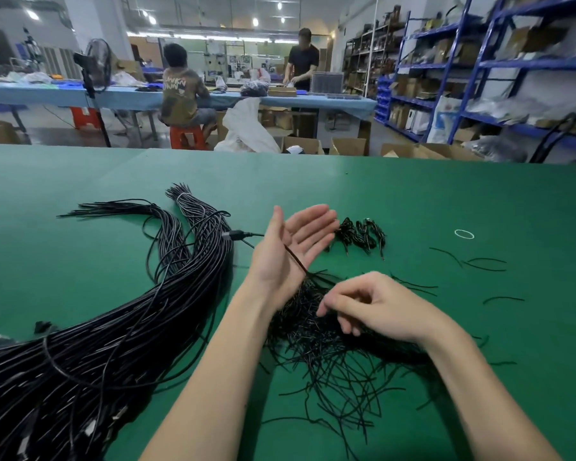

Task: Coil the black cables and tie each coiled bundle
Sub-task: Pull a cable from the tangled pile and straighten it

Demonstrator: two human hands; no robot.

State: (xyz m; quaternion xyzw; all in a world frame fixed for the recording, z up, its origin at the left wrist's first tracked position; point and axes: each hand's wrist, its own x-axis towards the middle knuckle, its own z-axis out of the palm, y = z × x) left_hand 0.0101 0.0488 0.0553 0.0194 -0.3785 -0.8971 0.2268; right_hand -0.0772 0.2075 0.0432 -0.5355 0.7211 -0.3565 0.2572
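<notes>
A big bundle of long black cables (90,354) sweeps across the left of the green table (413,201), its far ends bound with a white band (183,195). My left hand (293,244) is raised palm up with straight fingers. A thin black cable (295,257) crosses its palm, and the cable's plug (236,235) sticks out to the left. My right hand (373,311) hovers over a loose pile of short black ties (340,354) with its fingers curled, the fingertips among the ties. Whether it pinches one is hidden. Small coiled bundles (363,232) lie beyond my left hand.
A white rubber band (464,233) and a few stray ties (486,262) lie at the right. Beyond the table's far edge are cardboard boxes (348,146), blue shelving (479,61) and two people (183,94) at a blue bench.
</notes>
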